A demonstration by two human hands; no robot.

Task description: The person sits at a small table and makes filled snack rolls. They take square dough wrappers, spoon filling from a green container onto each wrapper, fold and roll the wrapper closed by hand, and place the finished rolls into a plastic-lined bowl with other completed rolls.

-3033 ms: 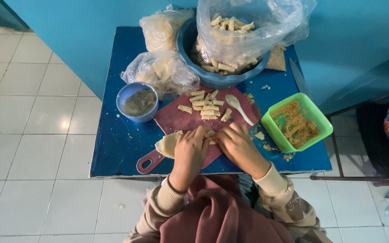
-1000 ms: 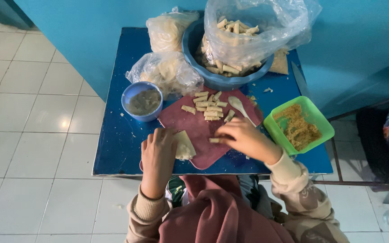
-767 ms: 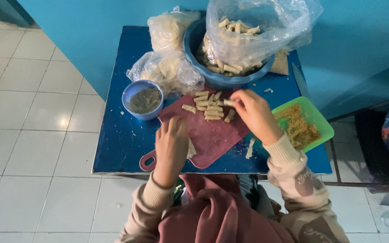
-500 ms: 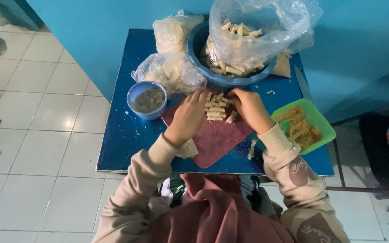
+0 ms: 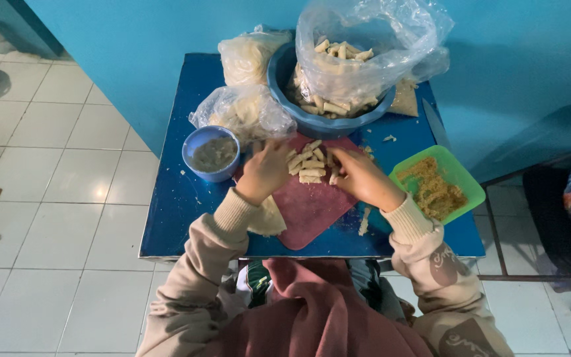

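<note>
Both my hands rest on a dark red cutting board (image 5: 312, 210) on a blue table (image 5: 166, 205). My left hand (image 5: 266, 170) and my right hand (image 5: 358, 177) cup a small pile of pale rolled pieces (image 5: 308, 164) from either side at the board's far end. A thin pale wrapper sheet (image 5: 267, 219) lies on the board under my left forearm. A pale spoon (image 5: 364, 221) lies by my right wrist.
A small blue bowl of greyish filling (image 5: 211, 153) stands left of the board. A green tray of brownish crumbs (image 5: 439, 186) sits right. Behind are a large blue basin with a clear bag of rolled pieces (image 5: 338, 73) and two bags of wrappers (image 5: 242, 112).
My left hand left the wrapper sheet near the board's front and moved up to the pile. My right hand came in from the right, and both now close around the rolled pieces.
</note>
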